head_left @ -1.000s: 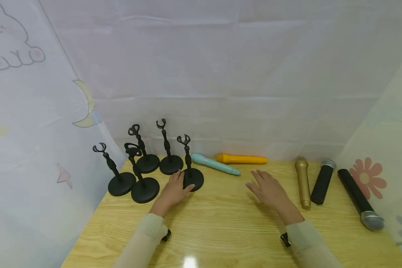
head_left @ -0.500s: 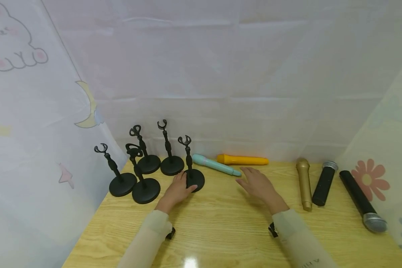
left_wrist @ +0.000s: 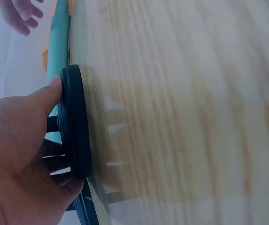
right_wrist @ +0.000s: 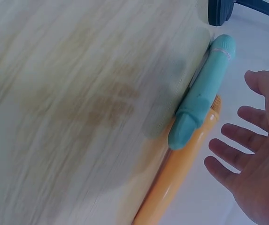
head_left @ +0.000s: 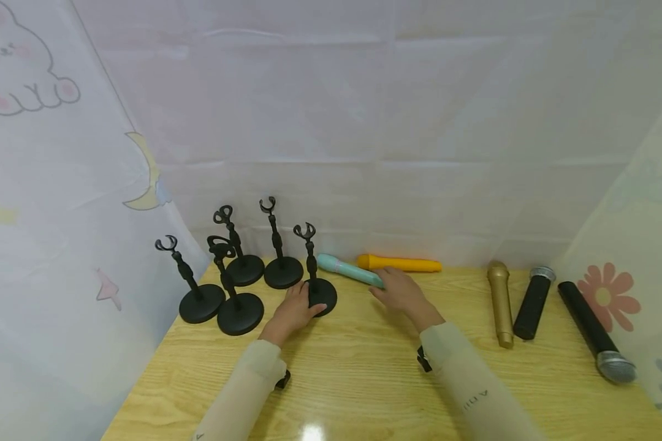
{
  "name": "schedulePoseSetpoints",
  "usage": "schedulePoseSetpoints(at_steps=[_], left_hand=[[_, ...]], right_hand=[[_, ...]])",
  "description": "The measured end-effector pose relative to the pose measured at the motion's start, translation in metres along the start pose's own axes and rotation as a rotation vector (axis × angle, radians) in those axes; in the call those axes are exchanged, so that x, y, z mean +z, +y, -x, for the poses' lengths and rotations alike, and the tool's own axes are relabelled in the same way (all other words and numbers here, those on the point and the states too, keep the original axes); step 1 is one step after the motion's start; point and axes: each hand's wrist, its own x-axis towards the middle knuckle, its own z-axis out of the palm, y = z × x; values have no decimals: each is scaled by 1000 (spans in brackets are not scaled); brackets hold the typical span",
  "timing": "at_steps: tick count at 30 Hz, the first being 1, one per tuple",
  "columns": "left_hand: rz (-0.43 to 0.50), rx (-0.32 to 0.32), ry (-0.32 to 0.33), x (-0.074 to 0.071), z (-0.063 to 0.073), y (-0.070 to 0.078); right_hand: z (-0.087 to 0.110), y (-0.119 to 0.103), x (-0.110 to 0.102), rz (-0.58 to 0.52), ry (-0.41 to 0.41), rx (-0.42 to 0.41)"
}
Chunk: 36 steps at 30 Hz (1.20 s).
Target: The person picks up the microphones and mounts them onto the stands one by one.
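Observation:
My left hand (head_left: 291,317) grips the round base of a black microphone stand (head_left: 324,296). In the left wrist view, the thumb and fingers hold the base (left_wrist: 74,122) across its edges. The stand is upright on the table, its C-shaped clip at the top holding nothing. A teal toy microphone (head_left: 343,267) lies just right of it, tilted across the tabletop. Over its narrow end hovers my right hand (head_left: 403,293); in the right wrist view its fingers are spread and apart from the teal microphone (right_wrist: 203,89). Behind it lies an orange microphone (head_left: 405,264), touching the back wall area.
Several more black stands (head_left: 240,313) are grouped on the left of the wooden table (head_left: 353,380). On the right lie a gold microphone (head_left: 499,306), a black one with silver head (head_left: 532,304) and another black one (head_left: 590,321). White printed sheets (head_left: 397,122) hang around the table.
My right hand has moved left, from beyond the teal microphone's narrow end to over it. The left hand stays at the stand's base, and the stand has not visibly moved.

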Motion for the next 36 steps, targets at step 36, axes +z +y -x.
schedulePoseSetpoints(at_steps=[36], left_hand=[[-101,11,0,-7,1,7]], right_hand=[[-67,-26,34,110,2,42]])
